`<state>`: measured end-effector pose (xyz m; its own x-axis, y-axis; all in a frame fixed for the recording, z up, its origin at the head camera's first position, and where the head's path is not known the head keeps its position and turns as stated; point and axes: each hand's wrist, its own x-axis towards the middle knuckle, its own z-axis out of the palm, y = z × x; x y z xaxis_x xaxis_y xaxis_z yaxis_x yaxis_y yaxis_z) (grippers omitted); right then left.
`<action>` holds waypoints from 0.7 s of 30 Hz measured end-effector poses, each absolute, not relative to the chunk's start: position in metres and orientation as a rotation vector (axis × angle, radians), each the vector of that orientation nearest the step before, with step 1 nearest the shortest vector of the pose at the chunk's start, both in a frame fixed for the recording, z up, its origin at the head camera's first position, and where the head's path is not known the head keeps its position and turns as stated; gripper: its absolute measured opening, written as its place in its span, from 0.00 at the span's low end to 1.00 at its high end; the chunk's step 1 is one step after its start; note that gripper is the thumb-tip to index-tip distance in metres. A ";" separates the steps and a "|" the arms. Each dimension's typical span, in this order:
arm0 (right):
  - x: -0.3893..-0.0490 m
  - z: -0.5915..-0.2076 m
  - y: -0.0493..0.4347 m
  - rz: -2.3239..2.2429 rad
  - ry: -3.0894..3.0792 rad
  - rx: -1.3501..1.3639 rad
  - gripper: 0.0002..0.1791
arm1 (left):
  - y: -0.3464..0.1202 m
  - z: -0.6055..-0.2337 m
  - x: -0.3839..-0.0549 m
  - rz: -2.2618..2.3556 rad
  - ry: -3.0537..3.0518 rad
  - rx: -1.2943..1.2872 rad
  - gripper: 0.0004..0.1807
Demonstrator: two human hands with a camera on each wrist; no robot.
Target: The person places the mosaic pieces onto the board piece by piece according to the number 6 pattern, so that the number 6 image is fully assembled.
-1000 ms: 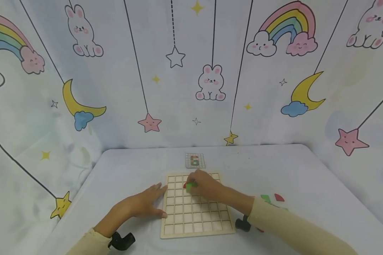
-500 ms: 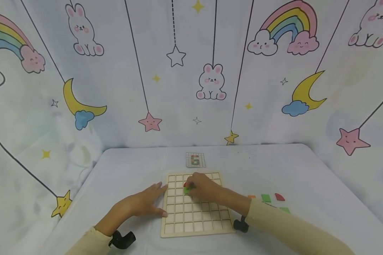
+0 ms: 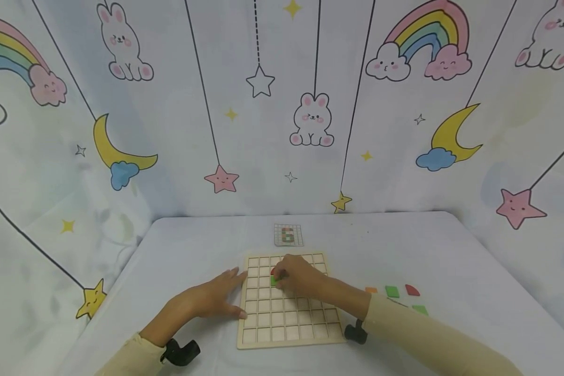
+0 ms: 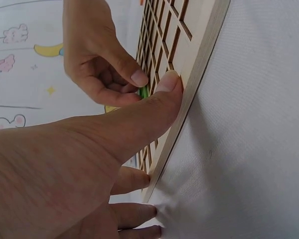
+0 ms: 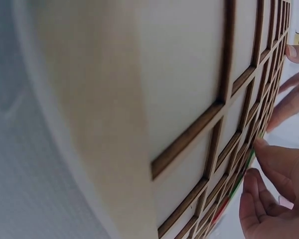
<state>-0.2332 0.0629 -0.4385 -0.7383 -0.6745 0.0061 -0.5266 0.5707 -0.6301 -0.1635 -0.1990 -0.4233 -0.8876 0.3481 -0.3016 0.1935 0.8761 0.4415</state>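
Observation:
A wooden grid board (image 3: 291, 345) lies on the white-covered table. My right hand (image 3: 303, 277) is over its upper part, with thumb and fingers pinching a green square tile (image 3: 273, 281) at a cell. Just beyond this tile, a red quarter-round tile (image 3: 272, 271) shows in part beside the fingers. The left wrist view also catches the green tile (image 4: 143, 92) under the right thumb. My left hand (image 3: 216, 298) rests at the board's left edge, fingers spread. Its thumb (image 4: 168, 82) lies on the rim.
Beyond the board lies a small card (image 3: 288, 235) with a gridded pattern of coloured cells. To the right of the board are loose tiles: an orange one (image 3: 371, 290), a green one (image 3: 392, 291), a red quarter-round (image 3: 411, 290) and another green one (image 3: 420, 309) by the sleeve.
The green tile has come down onto the board, just nearer than the red tile. My right hand has shifted slightly with it, and the left hand stays in place.

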 end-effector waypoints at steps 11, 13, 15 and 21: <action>-0.225 -0.431 0.096 -0.893 2.657 -0.955 0.06 | -0.197 -0.424 -0.163 0.587 2.667 0.426 0.58; -0.226 -0.427 0.107 -0.924 2.670 -0.921 0.07 | -0.197 -0.424 -0.163 0.590 2.668 0.425 0.58; -0.226 -0.424 0.119 -0.955 2.682 -0.879 0.07 | -0.198 -0.424 -0.163 0.595 2.669 0.423 0.58; -0.224 -0.415 0.161 -0.948 2.772 -0.811 0.12 | -0.199 -0.424 -0.163 0.626 2.669 0.428 0.58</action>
<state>-0.2244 0.1608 -0.4155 -0.8528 -0.5171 0.0731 -0.4536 0.6639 -0.5946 -0.1629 -0.1986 -0.4241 -0.8874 0.3678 -0.2779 0.2060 0.8557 0.4747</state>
